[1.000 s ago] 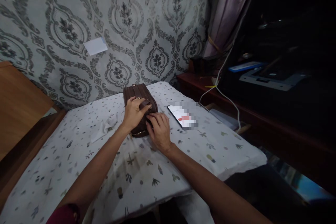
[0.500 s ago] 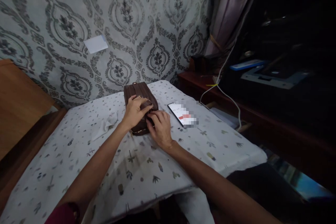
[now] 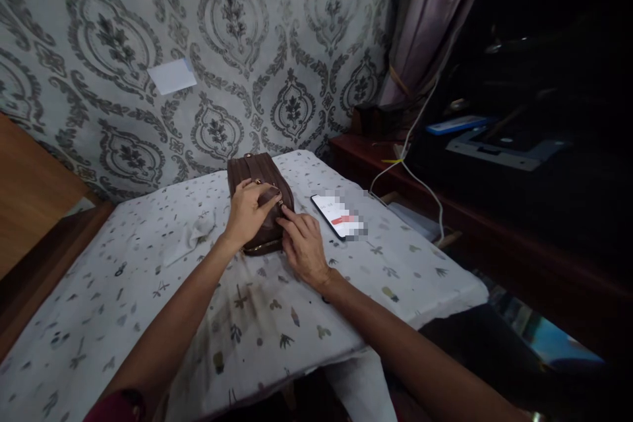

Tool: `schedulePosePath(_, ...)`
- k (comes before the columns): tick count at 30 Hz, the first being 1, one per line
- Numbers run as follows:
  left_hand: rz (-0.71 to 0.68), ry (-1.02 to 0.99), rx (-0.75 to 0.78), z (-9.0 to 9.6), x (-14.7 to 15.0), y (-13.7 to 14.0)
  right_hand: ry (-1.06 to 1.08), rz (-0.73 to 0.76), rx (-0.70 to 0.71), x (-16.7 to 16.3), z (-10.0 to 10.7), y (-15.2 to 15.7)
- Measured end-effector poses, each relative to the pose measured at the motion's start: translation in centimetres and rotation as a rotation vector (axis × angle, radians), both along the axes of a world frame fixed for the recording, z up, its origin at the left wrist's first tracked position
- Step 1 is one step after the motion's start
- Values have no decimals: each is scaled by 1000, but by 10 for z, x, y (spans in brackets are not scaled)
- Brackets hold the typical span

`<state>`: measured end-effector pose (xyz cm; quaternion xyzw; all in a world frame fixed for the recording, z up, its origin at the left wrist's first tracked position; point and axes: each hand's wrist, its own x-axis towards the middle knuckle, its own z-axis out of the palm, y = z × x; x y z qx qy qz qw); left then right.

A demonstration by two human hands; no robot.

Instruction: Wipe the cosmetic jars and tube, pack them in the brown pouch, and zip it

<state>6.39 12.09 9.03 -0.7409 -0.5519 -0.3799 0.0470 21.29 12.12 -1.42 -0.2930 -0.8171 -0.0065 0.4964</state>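
A brown bag (image 3: pixel 260 168) with gold-coloured metal fittings and a zipper along its near edge lies on the patterned white cloth (image 3: pixel 267 343). My left hand (image 3: pixel 247 214) reaches over its left side, fingers and thumb closed on a brown strap-like part on top. From the right, my right hand (image 3: pixel 304 244) presses its fingertips to the bag beside a small metal fitting (image 3: pixel 280 203). Its index finger and thumb are close together there; the exact hold is partly hidden. A crumpled white cloth (image 3: pixel 190 241) lies left of the bag.
Right of the bag lies a phone (image 3: pixel 331 211) with a lit, partly blurred screen. A white cable (image 3: pixel 420 181) hangs by the dark red furniture (image 3: pixel 346 148) on the right. A wooden panel (image 3: pixel 34 191) stands at left, and the patterned wall (image 3: pixel 227 79) rises behind.
The view has shifted slightly. My right hand's fingers have moved a little, the index now straighter toward the metal fitting. My left hand keeps its hold on the bag.
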Motion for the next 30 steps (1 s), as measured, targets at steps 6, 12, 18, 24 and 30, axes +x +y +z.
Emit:
schedulePosePath(6, 0, 26, -24, -1, 1, 0, -8, -10, -34, -1, 3, 0)
schedulePosePath(12, -12, 36, -35, -2, 2, -6, 49, 28, -15, -2, 0, 3)
schedulePosePath(18, -24, 43, -45, -2, 1, -9, 60, 35, -10, -1, -2, 4)
schedulePosePath(24, -26, 15, -10, -3, 3, -10, 46, 60, 37, 5, 0, 0)
schedulePosePath(30, -9, 4, 27, -10, 6, -12, 17, 43, 11, 7, -1, -1)
